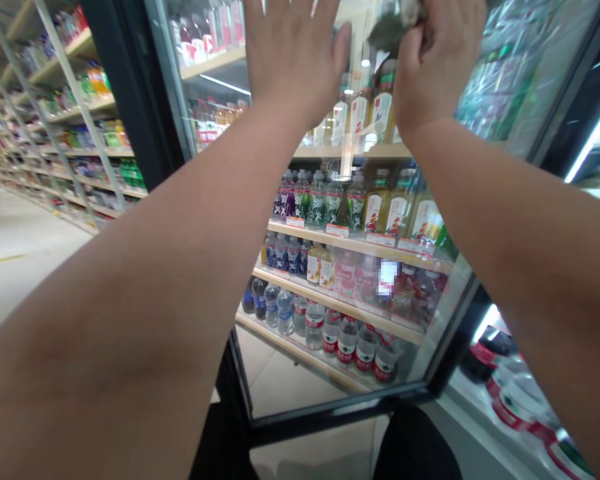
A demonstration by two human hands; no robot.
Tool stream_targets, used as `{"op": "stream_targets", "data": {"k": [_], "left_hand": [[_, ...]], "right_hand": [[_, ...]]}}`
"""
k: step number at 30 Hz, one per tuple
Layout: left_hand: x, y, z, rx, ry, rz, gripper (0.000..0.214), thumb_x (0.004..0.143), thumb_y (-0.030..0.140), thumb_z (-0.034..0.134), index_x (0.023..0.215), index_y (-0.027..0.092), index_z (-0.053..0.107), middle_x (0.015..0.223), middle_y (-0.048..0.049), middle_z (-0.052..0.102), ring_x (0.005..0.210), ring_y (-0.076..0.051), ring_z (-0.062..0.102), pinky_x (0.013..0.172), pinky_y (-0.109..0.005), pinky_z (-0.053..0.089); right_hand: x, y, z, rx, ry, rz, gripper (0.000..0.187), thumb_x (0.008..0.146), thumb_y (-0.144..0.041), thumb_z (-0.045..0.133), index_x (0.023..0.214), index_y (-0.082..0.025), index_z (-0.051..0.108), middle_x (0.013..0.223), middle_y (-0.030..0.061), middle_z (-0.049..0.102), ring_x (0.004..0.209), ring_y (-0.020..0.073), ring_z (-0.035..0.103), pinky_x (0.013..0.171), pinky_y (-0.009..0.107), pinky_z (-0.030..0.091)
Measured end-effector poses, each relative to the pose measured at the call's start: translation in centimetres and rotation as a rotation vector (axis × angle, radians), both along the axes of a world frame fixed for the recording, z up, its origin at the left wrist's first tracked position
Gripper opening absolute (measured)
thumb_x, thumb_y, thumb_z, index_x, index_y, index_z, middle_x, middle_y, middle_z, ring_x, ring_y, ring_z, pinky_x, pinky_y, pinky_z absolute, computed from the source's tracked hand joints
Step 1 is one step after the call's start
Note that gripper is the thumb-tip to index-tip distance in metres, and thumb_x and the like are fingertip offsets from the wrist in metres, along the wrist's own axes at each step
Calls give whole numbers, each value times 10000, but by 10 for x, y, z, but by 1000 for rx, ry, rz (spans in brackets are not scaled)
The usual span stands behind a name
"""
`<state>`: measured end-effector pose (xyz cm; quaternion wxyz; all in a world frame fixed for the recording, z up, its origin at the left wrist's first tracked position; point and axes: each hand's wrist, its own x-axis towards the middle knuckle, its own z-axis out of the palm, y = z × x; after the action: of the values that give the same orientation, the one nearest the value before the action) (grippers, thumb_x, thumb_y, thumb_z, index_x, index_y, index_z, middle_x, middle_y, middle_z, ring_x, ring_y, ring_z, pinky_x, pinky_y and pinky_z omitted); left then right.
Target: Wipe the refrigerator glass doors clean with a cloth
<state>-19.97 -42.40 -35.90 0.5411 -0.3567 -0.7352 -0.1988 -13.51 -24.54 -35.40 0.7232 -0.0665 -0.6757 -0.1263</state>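
My left hand [293, 63] is raised at the top of the view with its fingers spread; their tips are cut off by the upper edge. Its palm is turned to the glass door [337, 415] and appears to lie against the pane. To the right, my right hand [443, 63] is closed around a crumpled greyish cloth [387, 32], held up at the same glass. Part of the cloth is hidden by my fingers and the frame edge. Both forearms stretch up across the view.
Behind the glass, cooler shelves [325, 237] carry bottled drinks [375, 207]. At lower right, more bottles [520, 400] stand in the cooler. Long store shelves [55, 107] run along the left beside a pale floor [20, 233]. My dark-clad legs [415, 447] are close to the door's lower frame.
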Motion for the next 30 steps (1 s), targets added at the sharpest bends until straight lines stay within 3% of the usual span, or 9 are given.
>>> {"op": "stream_targets", "data": {"k": [5, 10, 12, 15, 17, 21, 26, 27, 30], "left_hand": [[-2, 2, 0, 14, 14, -16, 732, 1015, 313, 358, 1718, 209, 185, 1749, 3, 161, 1580, -341, 53, 1267, -619, -131], [3, 0, -2, 2, -5, -16, 713, 1031, 298, 359, 1719, 194, 201, 1747, -37, 180, 1585, -359, 77, 1264, -633, -103], [7, -2, -3, -9, -8, -25, 716, 1033, 271, 360, 1723, 192, 187, 1747, -43, 186, 1593, -356, 79, 1264, -639, -96], [12, -4, -4, -21, -29, -26, 704, 1049, 244, 353, 1727, 206, 169, 1744, -44, 196, 1595, -340, 97, 1272, -622, -96], [14, -4, -5, -22, -46, -24, 678, 1063, 243, 339, 1723, 217, 189, 1734, -45, 228, 1588, -333, 126, 1275, -616, -83], [14, -3, -5, -17, -55, 25, 632, 1077, 266, 308, 1703, 191, 266, 1736, -80, 220, 1574, -384, 165, 1252, -631, 27], [9, 1, -3, 12, -39, 17, 629, 1090, 314, 312, 1700, 165, 277, 1728, -112, 238, 1532, -440, 232, 1228, -650, 45], [8, 2, -3, 18, -43, 9, 629, 1090, 313, 315, 1700, 164, 277, 1727, -111, 242, 1531, -440, 232, 1234, -647, 18], [5, 3, -2, 35, -50, -20, 623, 1091, 297, 317, 1702, 186, 278, 1724, -93, 254, 1539, -427, 208, 1247, -634, -44]], "right_hand": [[5, -10, -6, 216, -175, -23, 616, 873, -119, 577, 1479, -223, 615, 1593, -2, 528, 1487, 292, 442, 1285, 495, 307], [11, -17, -2, -342, -36, -107, 734, 889, 19, 444, 1602, -154, 460, 1698, 33, 361, 1589, 251, 311, 1334, 454, 192], [12, -16, -4, -178, -126, -128, 728, 914, -17, 445, 1629, -146, 409, 1694, 27, 369, 1598, 246, 292, 1344, 425, 170], [9, -10, -8, 219, -198, -101, 625, 946, -111, 472, 1564, -186, 532, 1609, 16, 505, 1510, 250, 439, 1291, 400, 298], [6, -4, -8, 167, -115, -87, 581, 936, -96, 469, 1481, -219, 631, 1534, 9, 584, 1429, 255, 523, 1230, 404, 373], [4, 2, -5, -212, 77, -83, 682, 851, 28, 428, 1455, -198, 649, 1555, 3, 565, 1462, 262, 493, 1255, 435, 319], [9, -4, -17, 311, -192, -114, 533, 954, -175, 500, 1468, -208, 637, 1556, -8, 568, 1446, 264, 502, 1239, 406, 365], [9, -5, -17, 339, -202, -118, 517, 967, -188, 496, 1463, -207, 643, 1552, -8, 572, 1440, 255, 508, 1237, 390, 369], [10, -8, -13, 20, -100, -160, 582, 934, -73, 481, 1485, -196, 628, 1578, -8, 547, 1458, 215, 496, 1251, 330, 340]]}}
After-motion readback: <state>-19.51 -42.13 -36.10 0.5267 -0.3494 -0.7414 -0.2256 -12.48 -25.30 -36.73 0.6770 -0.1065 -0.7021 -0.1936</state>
